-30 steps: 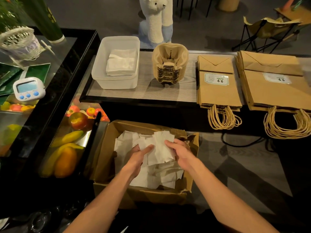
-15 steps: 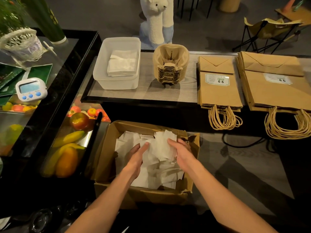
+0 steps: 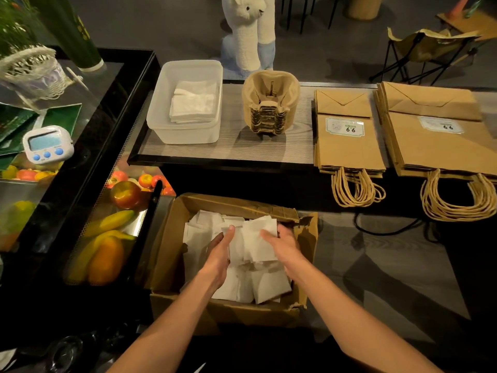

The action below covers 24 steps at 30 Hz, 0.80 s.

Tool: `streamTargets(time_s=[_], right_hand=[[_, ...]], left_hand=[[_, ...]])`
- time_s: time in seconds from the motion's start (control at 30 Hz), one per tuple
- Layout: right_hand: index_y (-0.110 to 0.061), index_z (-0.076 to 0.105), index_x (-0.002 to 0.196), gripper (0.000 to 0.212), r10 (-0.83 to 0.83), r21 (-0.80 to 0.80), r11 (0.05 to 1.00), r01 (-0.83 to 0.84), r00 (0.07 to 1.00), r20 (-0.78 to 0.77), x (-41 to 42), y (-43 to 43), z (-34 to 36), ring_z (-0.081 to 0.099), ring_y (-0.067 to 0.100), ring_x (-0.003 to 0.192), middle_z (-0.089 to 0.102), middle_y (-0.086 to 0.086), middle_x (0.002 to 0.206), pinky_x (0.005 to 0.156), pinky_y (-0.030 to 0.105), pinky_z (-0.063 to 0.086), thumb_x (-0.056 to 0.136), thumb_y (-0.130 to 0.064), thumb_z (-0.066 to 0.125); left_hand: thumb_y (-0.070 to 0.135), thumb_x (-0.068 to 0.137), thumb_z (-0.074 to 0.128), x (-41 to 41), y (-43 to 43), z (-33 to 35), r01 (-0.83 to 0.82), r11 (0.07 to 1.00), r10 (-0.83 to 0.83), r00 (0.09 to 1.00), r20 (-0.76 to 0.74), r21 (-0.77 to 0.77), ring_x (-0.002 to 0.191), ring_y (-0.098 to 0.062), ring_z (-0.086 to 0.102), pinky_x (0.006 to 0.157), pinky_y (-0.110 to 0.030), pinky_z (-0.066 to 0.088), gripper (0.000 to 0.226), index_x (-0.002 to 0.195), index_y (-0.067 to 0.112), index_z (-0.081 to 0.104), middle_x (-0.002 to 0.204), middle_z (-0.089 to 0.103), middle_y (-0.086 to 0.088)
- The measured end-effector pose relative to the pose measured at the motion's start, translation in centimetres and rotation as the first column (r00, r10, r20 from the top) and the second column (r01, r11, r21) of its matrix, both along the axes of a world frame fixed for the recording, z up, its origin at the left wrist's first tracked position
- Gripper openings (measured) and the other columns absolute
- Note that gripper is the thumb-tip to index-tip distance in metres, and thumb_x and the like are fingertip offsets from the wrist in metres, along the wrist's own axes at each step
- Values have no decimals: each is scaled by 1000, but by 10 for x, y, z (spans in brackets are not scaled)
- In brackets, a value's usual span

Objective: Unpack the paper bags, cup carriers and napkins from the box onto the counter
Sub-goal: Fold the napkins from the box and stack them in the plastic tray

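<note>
A torn cardboard box [image 3: 172,243] on the floor holds a loose heap of white napkins [image 3: 269,284]. Both my hands are in it, on either side of a bunch of napkins [image 3: 252,240]. My left hand [image 3: 220,251] grips the bunch from the left, thumb on top. My right hand [image 3: 285,246] grips it from the right. On the counter [image 3: 290,149] stand a clear tub [image 3: 161,114] with stacked napkins, a stack of cup carriers [image 3: 269,103], and two piles of brown paper bags [image 3: 347,149] [image 3: 441,154].
A glass display case [image 3: 88,146] with fruit stands left of the box. A white timer [image 3: 48,144] and a white basket [image 3: 32,71] sit on top of it. A llama figure [image 3: 247,30] and a folding chair [image 3: 427,47] stand beyond the counter.
My hands have closed in on the napkin bunch, squeezing it together in the box. The rest has not moved.
</note>
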State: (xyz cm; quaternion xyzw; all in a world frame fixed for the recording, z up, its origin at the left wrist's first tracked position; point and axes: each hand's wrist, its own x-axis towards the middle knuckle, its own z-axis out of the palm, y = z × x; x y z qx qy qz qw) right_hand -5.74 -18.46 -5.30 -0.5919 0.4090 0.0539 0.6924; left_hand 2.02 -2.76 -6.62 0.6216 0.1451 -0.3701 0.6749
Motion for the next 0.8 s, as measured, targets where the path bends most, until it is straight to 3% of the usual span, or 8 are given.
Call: streamTargets(time_s=[0.13, 0.23, 0.3, 0.43, 0.57, 0.67, 0.73, 0.8], right_hand=[[-25, 54, 136, 41, -18, 121, 993, 12, 999, 47, 1, -5, 8, 67, 19, 105, 63, 3, 126, 68, 27, 59, 97, -31, 65], [-25, 55, 135, 37, 12, 157, 987, -19, 999, 46, 3, 0, 6, 65, 17, 108, 67, 0, 124, 75, 27, 57, 99, -29, 63], [-26, 55, 135, 36, 19, 168, 985, -27, 999, 49, 3, 3, 6, 65, 13, 106, 67, -3, 121, 68, 20, 54, 100, -28, 62], [-24, 51, 137, 39, 30, 92, 995, -33, 999, 36, 1, 3, 3, 63, 12, 102, 64, -6, 117, 65, 20, 53, 100, -30, 62], [-30, 48, 142, 46, -71, 120, 991, 68, 997, 24, -1, -3, 0, 62, 18, 108, 59, -1, 131, 72, 31, 58, 99, -32, 63], [-31, 51, 137, 39, -81, 131, 988, 76, 996, 34, -2, -5, 4, 61, 13, 105, 59, -4, 127, 68, 27, 55, 99, -30, 62], [-31, 56, 130, 33, -98, 180, 980, 86, 993, 61, -2, -5, 3, 61, 15, 108, 61, -5, 126, 80, 33, 57, 98, -29, 64], [-28, 60, 129, 35, -82, 239, 969, 60, 993, 85, -1, -5, 2, 62, 21, 117, 64, 1, 131, 101, 46, 53, 95, -28, 68]], left_hand=[[59, 78, 78, 1, -3, 3, 6, 1000, -6, 1000, 18, 22, 133, -23, 49, 116, -53, 37, 54, 123, 31, 69, 135, 63, 4], [72, 60, 85, 1, -4, -8, 29, 1000, -28, 997, 69, -4, 133, -24, 52, 116, -52, 38, 76, 123, 33, 69, 132, 68, 4], [74, 59, 85, 2, -5, -10, 23, 1000, -22, 999, 49, -5, 133, -26, 54, 116, -53, 39, 83, 128, 32, 66, 133, 68, 1], [47, 94, 68, 0, -7, 6, 5, 1000, -5, 1000, 9, -28, 119, -18, 60, 101, -40, 46, 26, 113, 30, 67, 122, 70, 3], [45, 90, 73, 2, -3, 3, 0, 1000, 0, 1000, 4, -30, 129, -18, 49, 114, -46, 39, 36, 120, 28, 64, 137, 59, 4], [33, 91, 75, 0, -4, 5, 61, 998, -61, 998, 6, 2, 113, -17, 61, 91, -33, 50, 40, 127, 22, 62, 125, 68, 2], [25, 94, 74, 0, -3, 6, 58, 998, -58, 998, 14, 4, 116, -20, 62, 89, -32, 51, 38, 129, 21, 60, 121, 67, 6], [25, 95, 73, 1, -4, 2, 29, 999, -30, 999, 29, 21, 127, -23, 59, 101, -40, 51, 42, 134, 21, 60, 133, 62, 5]])
